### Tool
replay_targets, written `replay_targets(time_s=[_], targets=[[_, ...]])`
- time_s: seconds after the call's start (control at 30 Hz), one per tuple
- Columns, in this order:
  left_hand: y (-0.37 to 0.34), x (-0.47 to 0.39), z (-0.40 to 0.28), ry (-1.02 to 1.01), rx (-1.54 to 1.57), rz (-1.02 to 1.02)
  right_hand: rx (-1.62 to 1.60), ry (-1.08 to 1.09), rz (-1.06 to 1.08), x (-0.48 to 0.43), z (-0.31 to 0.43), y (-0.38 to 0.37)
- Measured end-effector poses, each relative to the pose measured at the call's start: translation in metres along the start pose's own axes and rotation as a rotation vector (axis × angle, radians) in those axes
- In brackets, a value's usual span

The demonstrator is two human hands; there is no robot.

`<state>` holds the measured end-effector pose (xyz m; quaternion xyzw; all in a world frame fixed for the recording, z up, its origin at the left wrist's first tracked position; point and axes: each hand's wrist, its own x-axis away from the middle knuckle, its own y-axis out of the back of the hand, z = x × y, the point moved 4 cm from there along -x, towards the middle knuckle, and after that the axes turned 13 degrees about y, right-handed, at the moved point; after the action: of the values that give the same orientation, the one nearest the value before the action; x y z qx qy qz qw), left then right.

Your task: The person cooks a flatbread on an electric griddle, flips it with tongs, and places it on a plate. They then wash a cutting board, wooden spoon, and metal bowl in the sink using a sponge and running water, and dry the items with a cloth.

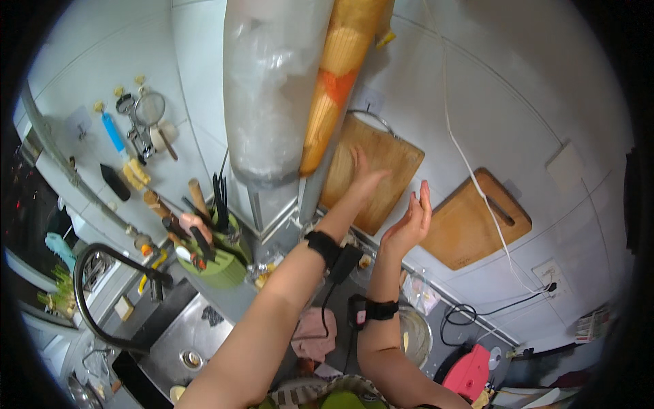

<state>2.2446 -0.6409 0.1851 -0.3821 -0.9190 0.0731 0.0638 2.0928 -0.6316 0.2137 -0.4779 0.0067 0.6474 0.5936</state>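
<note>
My left hand (369, 180) is raised with its fingers apart and nothing in it. It overlaps a wooden cutting board (396, 168) that hangs from a wall hook by a metal handle; I cannot tell whether they touch. To its right, my right hand (410, 222) is also lifted, empty, palm turned toward the left hand. Close by, a second wooden cutting board (460, 232) with a slotted handle leans or hangs against the tiles. Both wrists wear black straps with small devices. Below the arms, a pink cloth (315, 335) and a metal bowl (416, 337) rest on the grey counter.
A steel sink (173, 332) with a black faucet (84, 276) lies at left. Behind it stands a green knife holder (217, 268). A plastic-wrapped cylinder (276, 92) hangs overhead. At right are a wall socket (549, 273), black cable (460, 312) and pink-red appliance (467, 376).
</note>
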Motion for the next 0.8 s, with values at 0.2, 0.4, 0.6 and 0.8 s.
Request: replay_targets(time_s=[0.2, 0.4, 0.6, 0.8], targets=[[0.032, 0.053, 0.02, 0.206, 0.01, -0.049, 0.008, -0.187, -0.09, 0.012, 0.038, 0.028], [0.079, 0.175, -0.035, 0.144, 0.015, 0.029, -0.107, -0.241, -0.141, 0.017, 0.079, 0.032], [0.151, 0.393, -0.049, 0.049, -0.117, -0.033, -0.327, -0.324, -0.069, 0.042, 0.131, 0.007], [0.23, 0.666, -0.013, 0.288, -0.182, -0.739, -0.484, -0.468, 0.059, 0.098, 0.155, -0.016]])
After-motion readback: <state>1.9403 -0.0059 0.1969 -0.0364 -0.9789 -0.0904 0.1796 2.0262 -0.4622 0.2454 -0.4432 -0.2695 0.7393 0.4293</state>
